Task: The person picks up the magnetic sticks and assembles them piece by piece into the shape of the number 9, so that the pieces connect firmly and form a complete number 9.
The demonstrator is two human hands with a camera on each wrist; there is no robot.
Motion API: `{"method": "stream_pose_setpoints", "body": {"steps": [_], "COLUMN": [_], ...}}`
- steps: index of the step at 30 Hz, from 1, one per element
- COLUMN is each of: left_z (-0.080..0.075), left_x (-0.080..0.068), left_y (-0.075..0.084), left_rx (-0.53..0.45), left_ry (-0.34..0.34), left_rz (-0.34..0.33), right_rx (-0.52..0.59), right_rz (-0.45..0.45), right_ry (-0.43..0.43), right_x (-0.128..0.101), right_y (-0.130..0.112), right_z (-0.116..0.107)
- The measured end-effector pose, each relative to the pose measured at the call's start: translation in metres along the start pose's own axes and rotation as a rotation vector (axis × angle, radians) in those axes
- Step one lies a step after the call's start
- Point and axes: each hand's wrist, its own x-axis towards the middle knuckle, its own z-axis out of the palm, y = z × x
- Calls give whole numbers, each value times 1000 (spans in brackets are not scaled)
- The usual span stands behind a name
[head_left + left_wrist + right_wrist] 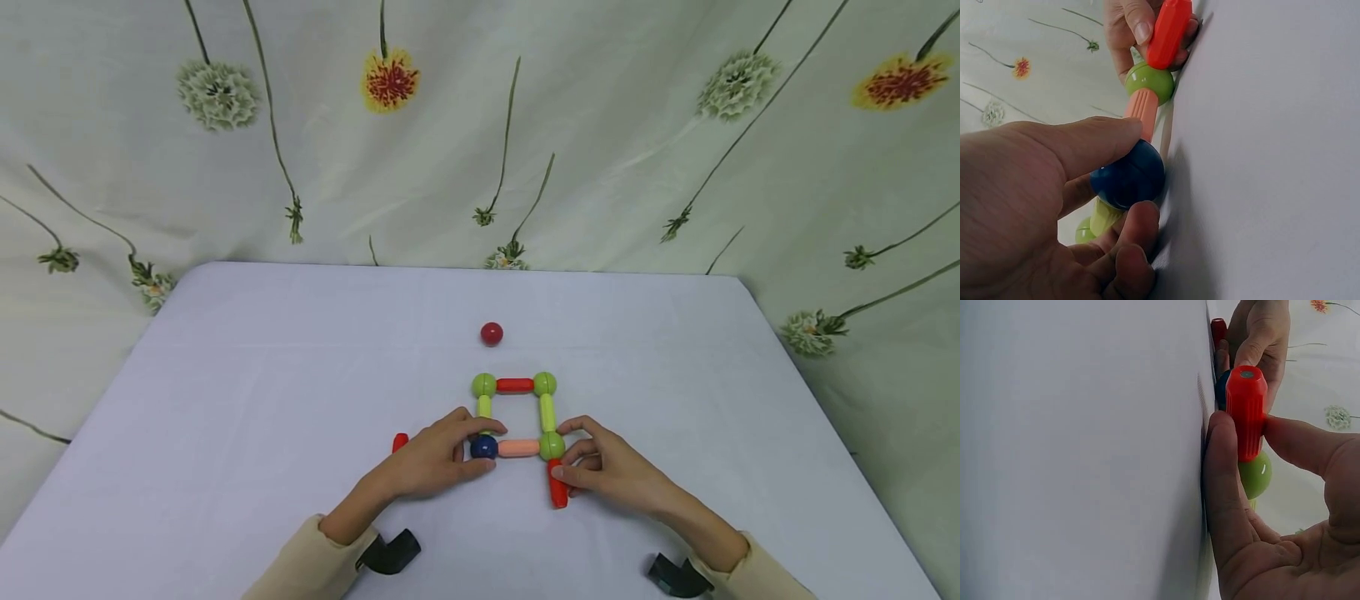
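Left hand [427, 462] pinches blue ball [483, 447]; right hand [611, 467] grips half-hidden red rod [557, 492].

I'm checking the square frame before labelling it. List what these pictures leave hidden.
- Head view: most of the red stick at far left, behind the left hand.
- Left wrist view: far side of the frame, blocked by the blue ball and fingers.
- Right wrist view: the blue ball, behind the held red stick.

- A red ball [492, 334] lies alone on the white counter [262, 375], beyond the square.
- A flowered cloth [600, 142] hangs behind.
- Another red rod [400, 442] lies left.
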Motion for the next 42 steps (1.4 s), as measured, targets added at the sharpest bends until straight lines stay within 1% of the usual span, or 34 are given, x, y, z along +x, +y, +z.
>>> {"method": "stream_pose_setpoints", "body": {"steps": [2,3,6,9,10,12,14,16,21,23,26,31,39,42], "left_z": [0,0,0,0,-1,-1,-1,0,0,0,0,0,-2,-6], "left_x": [0,0,-1,-1,-1,-1,-1,-1,1,1,1,0,1,-2], "left_y": [0,0,0,0,0,0,0,-1,-1,-1,0,0,-1,-2], "left_rx": [0,-1,-2,-3,-1,-3,0,-2,-10,-11,-4,-7,3,-13], "left_ry": [1,1,1,-2,-3,-7,-9,-10,-14,-16,-13,-11,-31,-26], "left_rz": [2,1,2,2,1,-1,-1,-3,-3,-2,1,15,8,0], "right_rx": [-25,-54,-187,-319,-346,-363,-335,-295,-208,-180,-139,-119,-90,-83], "right_rz": [-13,-23,-65,-116,-129,-155,-161,-161,-100,-67,-42,-27,-10,-16], "right_ry": [-6,-8,1,53,74,102,107,87,21,2,-27,-48,-59,-60], "right_x": [0,0,0,2,3,7,12,19,32,36,39,41,42,43], "right_y": [-1,-2,-4,-6,-7,-9,-11,-12,-13,-13,-12,-9,-7,-6], "right_z": [-1,-1,-6,-12,-14,-19,-23,-26,-30,-32,-34,-37,-38,-37]}}
